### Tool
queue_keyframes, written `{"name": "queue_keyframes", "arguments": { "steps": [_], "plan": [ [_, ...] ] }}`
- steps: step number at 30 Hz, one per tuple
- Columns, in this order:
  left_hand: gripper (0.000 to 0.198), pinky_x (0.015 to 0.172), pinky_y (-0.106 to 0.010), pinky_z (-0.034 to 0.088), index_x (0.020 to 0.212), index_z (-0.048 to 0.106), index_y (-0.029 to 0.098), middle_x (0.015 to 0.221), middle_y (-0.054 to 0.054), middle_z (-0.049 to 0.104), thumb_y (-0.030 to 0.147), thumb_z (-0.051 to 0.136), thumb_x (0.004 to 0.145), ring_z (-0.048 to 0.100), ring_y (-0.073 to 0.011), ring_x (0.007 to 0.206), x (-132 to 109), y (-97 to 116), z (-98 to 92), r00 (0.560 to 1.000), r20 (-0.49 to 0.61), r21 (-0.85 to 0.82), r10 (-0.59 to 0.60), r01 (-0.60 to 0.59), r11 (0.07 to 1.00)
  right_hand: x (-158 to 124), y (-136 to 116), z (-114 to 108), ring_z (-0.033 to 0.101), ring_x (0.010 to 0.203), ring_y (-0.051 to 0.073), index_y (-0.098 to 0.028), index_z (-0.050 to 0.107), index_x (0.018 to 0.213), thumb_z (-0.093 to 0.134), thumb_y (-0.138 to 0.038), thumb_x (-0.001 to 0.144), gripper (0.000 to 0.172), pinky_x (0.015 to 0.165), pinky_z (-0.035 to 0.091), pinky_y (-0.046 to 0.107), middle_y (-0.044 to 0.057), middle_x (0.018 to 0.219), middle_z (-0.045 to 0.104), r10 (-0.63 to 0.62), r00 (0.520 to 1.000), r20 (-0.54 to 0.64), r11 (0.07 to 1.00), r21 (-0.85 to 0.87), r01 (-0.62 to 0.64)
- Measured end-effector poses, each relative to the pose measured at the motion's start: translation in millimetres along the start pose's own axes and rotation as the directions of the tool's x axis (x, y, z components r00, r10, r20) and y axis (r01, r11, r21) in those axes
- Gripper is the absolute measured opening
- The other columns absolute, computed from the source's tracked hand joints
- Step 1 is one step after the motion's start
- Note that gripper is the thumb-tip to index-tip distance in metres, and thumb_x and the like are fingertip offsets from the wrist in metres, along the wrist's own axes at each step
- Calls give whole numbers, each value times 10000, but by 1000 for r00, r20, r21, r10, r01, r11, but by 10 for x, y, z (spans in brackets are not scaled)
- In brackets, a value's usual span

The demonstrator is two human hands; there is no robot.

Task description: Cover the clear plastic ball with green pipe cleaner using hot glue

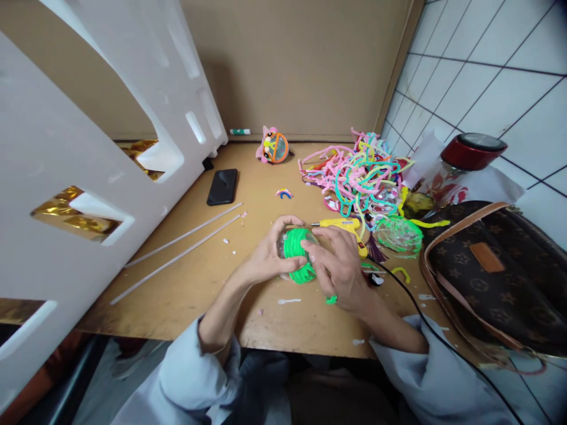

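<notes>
My left hand (264, 252) is wrapped round a clear plastic ball (280, 243), thumb in front and fingers behind. Bright green pipe cleaner (294, 241) is wound in rows over much of the ball. My right hand (343, 262) presses its fingertips on the ball's right side, and a green end pokes out below its curled fingers. Just behind that hand lies a yellow glue gun (340, 223), partly hidden by it. Another clear ball with green winding (401, 236) sits further right.
A tangled heap of coloured pipe cleaners (349, 171) fills the back right. A brown handbag (491, 283) and a red-lidded jar (472, 150) stand at right. A black cable (416, 304) runs past my right arm. At left are a phone (222, 186), thin sticks (186, 251) and a white plastic crate (133, 77).
</notes>
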State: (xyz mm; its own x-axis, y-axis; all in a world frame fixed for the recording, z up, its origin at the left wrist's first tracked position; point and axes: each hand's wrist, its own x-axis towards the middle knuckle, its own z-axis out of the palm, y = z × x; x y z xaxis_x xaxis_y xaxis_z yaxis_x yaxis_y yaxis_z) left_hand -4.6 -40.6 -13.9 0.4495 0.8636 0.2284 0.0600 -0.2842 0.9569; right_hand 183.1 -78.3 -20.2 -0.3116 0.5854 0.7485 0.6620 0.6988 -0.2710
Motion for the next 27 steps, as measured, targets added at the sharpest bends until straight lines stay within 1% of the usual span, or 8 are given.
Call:
{"name": "queue_keyframes", "arguments": {
  "steps": [3, 6, 9, 12, 14, 18, 23, 27],
  "plan": [
    [630, 913, -348, 495, 1188, 442, 212, 1227, -90, 544, 346, 790, 680, 556, -232, 1112, -1, 0, 2, 1000, -4, -10, 7, -7, 1000, -17, 5, -7, 562, 1130, 268, -251, 671, 1137, 509, -102, 886, 335, 913, 438, 462, 103, 1204, 628, -47, 999, -22, 999, -6, 47],
    [603, 884, -328, 486, 1187, 449, 225, 1196, -73, 552, 337, 779, 695, 561, -218, 1075, -9, -2, -1, 1000, 19, -22, -17, 17, 1000, -16, 15, -6, 582, 1106, 252, -266, 671, 1139, 509, -116, 896, 328, 917, 452, 450, 85, 1189, 637, 11, 1000, -27, 999, 50, -10],
    [579, 872, -327, 481, 1185, 471, 238, 1162, -58, 569, 336, 776, 703, 572, -214, 1045, -18, 5, -2, 999, 33, -19, -34, 35, 999, 14, 46, 28, 607, 1036, 232, -241, 693, 1077, 519, -167, 913, 250, 899, 481, 425, 79, 1092, 648, 199, 979, -46, 968, 166, -189],
    [543, 863, -325, 481, 1169, 506, 234, 1142, -55, 580, 331, 769, 704, 577, -214, 1025, -19, 22, 3, 999, 33, -8, -39, 39, 999, 66, 85, 99, 624, 946, 210, -232, 719, 956, 572, -225, 889, 162, 849, 508, 386, 49, 951, 640, 428, 903, -43, 864, 314, -394],
    [520, 863, -324, 483, 1156, 521, 232, 1150, -58, 582, 331, 765, 707, 576, -218, 1033, -17, 27, 6, 999, 30, -3, -42, 42, 999, 109, 96, 150, 628, 900, 199, -235, 726, 904, 616, -258, 856, 122, 810, 518, 362, 30, 894, 635, 518, 855, -26, 791, 396, -467],
    [513, 893, -332, 486, 1148, 536, 225, 1179, -66, 579, 335, 768, 705, 569, -231, 1077, -13, 3, 5, 999, 22, -13, -37, 37, 999, 186, 70, 221, 625, 840, 190, -222, 731, 831, 676, -321, 801, 117, 763, 513, 344, 22, 844, 633, 574, 818, 12, 720, 467, -513],
    [506, 922, -343, 467, 1141, 566, 218, 1175, -64, 572, 318, 774, 691, 556, -223, 1060, 5, -16, 3, 1000, -2, 16, 12, -12, 1000, 241, 59, 254, 605, 746, 169, -201, 704, 718, 671, -316, 768, 130, 703, 489, 319, 7, 752, 617, 634, 772, 44, 633, 544, -551],
    [493, 937, -353, 449, 1137, 577, 216, 1163, -64, 568, 311, 765, 691, 547, -226, 1058, 20, -8, 7, 1000, 0, 63, 17, -17, 998, 256, 88, 256, 577, 715, 158, -201, 662, 659, 641, -292, 736, 121, 654, 451, 299, -5, 730, 583, 646, 760, 69, 609, 554, -568]
  ]
}}
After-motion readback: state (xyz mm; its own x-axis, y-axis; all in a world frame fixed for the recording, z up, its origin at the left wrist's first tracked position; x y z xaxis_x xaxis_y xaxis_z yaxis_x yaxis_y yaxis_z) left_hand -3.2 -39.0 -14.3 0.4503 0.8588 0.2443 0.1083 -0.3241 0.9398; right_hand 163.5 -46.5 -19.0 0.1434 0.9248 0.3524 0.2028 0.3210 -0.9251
